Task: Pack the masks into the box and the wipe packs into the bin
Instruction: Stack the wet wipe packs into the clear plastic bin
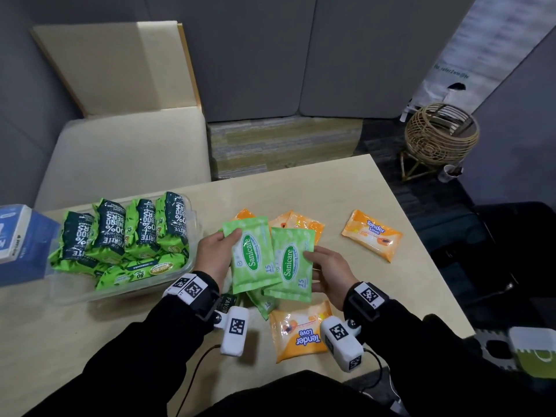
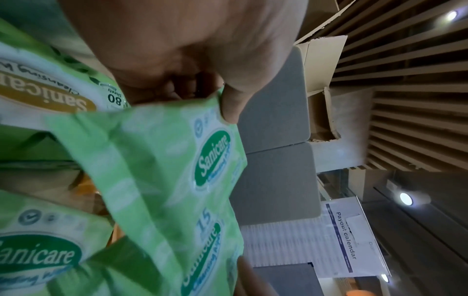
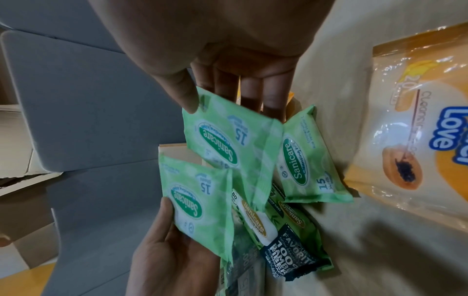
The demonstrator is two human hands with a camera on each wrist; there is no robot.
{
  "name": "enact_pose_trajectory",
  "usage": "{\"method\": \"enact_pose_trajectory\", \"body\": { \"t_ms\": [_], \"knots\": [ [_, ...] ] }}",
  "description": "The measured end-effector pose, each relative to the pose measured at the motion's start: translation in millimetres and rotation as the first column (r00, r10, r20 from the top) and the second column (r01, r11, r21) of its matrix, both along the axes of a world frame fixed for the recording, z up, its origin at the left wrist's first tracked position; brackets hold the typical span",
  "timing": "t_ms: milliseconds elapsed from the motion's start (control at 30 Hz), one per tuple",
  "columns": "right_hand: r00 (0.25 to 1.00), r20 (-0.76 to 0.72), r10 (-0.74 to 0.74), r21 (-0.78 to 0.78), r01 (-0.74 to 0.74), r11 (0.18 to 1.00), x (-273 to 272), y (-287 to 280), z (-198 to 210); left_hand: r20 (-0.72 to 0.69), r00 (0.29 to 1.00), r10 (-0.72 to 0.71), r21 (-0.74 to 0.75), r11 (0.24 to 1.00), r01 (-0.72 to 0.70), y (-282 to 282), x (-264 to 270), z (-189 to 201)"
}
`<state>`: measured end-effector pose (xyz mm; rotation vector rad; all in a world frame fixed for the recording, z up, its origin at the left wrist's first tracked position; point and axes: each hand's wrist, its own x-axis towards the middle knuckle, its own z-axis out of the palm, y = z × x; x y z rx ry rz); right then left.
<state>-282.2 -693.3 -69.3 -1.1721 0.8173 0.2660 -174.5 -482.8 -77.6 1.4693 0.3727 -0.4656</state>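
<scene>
Blue cardboard, that's the box (image 1: 21, 245) at the far left edge of the table (image 1: 391, 281), and honestly I can't see any masks anywhere from where I'm standing. Next over is the clear plastic bin (image 1: 126, 288), already stuffed with big green wipe packs (image 1: 138, 236) standing on end plus a couple lying flat in front. Then the action: left hand (image 1: 215, 257) has one small green Sanicare pack (image 1: 255, 254) pinched, thumb on top near the corner, fingers curled underneath, and the right hand (image 1: 328, 275) holds a second Sanicare pack (image 1: 293, 266) the same way, thumb pressed on its face, fingers straight-ish under it. Both packs are up off the table, overlapping a bit. Another green one (image 1: 263, 302) lies under them, and orange Tender Love packs (image 1: 301, 334) are scattered nearby, one (image 1: 373, 234) well off to the right. So we're mid wipe-sorting, I'd say. Next move probably means swinging both packs left and finding a gap in that bin, which looks pretty crowded already.
</scene>
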Motion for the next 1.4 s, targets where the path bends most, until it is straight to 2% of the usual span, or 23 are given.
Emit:
{"method": "enact_pose_trajectory", "body": {
  "t_ms": [67, 167, 267, 400, 433, 467, 533, 600, 700, 767, 867, 900, 933, 967, 1033, 1067, 1100, 1167, 1267, 1333, 1400],
  "knots": [
    [0.999, 0.014, 0.029, 0.021, -0.029, 0.999, 1, 0, 2, -0.026, 0.996, -0.091, -0.016, 0.996, 0.09, -8, -2, 1],
    [0.992, 0.049, 0.119, 0.006, -0.119, 0.993, 1, 6, 3, 0.05, 0.97, -0.24, 0.041, 0.97, 0.238, -26, -14, -1],
    [0.988, 0.051, 0.143, -0.083, -0.138, 0.987, -1, 6, -1, 0.131, 0.947, -0.293, 0.2, 0.943, 0.264, -41, -21, -10],
    [0.999, -0.03, 0.03, -0.111, -0.033, 0.993, -9, -11, -11, 0.148, 0.934, -0.325, 0.383, 0.89, 0.249, -34, -15, -25],
    [0.999, -0.053, 0.004, -0.121, -0.01, 0.993, -12, -16, -15, 0.128, 0.918, -0.376, 0.466, 0.839, 0.279, -31, -13, -31],
    [0.997, -0.074, -0.018, -0.137, 0.008, 0.991, -16, -21, -19, 0.08, 0.883, -0.464, 0.565, 0.75, 0.343, -28, -12, -36],
    [0.991, -0.114, -0.064, -0.171, 0.044, 0.984, -23, -28, -27, -0.066, 0.769, -0.636, 0.714, 0.508, 0.481, -26, -15, -52],
    [0.983, -0.144, -0.111, -0.196, 0.081, 0.977, -29, -35, -33, -0.166, 0.653, -0.739, 0.769, 0.317, 0.555, -29, -23, -64],
    [0.974, -0.169, -0.152, -0.222, 0.113, 0.968, -34, -42, -42, -0.239, 0.525, -0.817, 0.819, 0.12, 0.56, -34, -38, -74],
    [0.971, -0.172, -0.167, -0.231, 0.125, 0.965, -35, -45, -45, -0.258, 0.501, -0.826, 0.849, 0.054, 0.526, -37, -42, -77],
    [0.971, -0.167, -0.174, -0.232, 0.133, 0.964, -38, -48, -48, -0.264, 0.508, -0.82, 0.829, 0.077, 0.555, -38, -39, -66],
    [0.971, -0.162, -0.175, -0.229, 0.135, 0.964, -38, -48, -47, -0.244, 0.526, -0.815, 0.816, 0.12, 0.565, -37, -36, -59],
    [0.974, -0.149, -0.173, -0.227, 0.137, 0.964, -37, -48, -48, -0.196, 0.565, -0.802, 0.799, 0.203, 0.566, -33, -33, -50],
    [0.976, -0.135, -0.173, -0.221, 0.141, 0.965, -35, -46, -46, -0.125, 0.629, -0.767, 0.753, 0.339, 0.563, -28, -29, -40],
    [0.982, -0.1, -0.159, -0.2, 0.137, 0.97, -29, -42, -40, 0.002, 0.769, -0.64, 0.503, 0.665, 0.552, -18, -21, -19],
    [0.987, -0.077, -0.143, -0.19, 0.126, 0.974, -26, -39, -38, 0.021, 0.813, -0.582, 0.353, 0.765, 0.539, -13, -19, -9],
    [0.991, -0.053, -0.12, -0.184, 0.108, 0.977, -22, -34, -34, 0.038, 0.835, -0.548, 0.223, 0.82, 0.528, -10, -18, 2],
    [0.999, 0.009, -0.047, -0.19, 0.048, 0.981, -11, -21, -23, 0.066, 0.835, -0.547, 0.111, 0.835, 0.538, -9, -17, 14],
    [0.991, 0.12, 0.06, -0.16, -0.04, 0.986, 6, 1, -8, 0.066, 0.841, -0.538, 0.146, 0.838, 0.525, -9, -20, 11],
    [0.98, 0.182, 0.081, -0.151, -0.053, 0.987, 14, 14, 1, 0.03, 0.878, -0.478, 0.127, 0.873, 0.471, -8, -27, 4],
    [0.969, 0.23, 0.089, -0.174, -0.049, 0.983, 18, 23, 5, 0.004, 0.919, -0.394, 0.024, 0.919, 0.394, -5, -35, 4]
  ]
}}
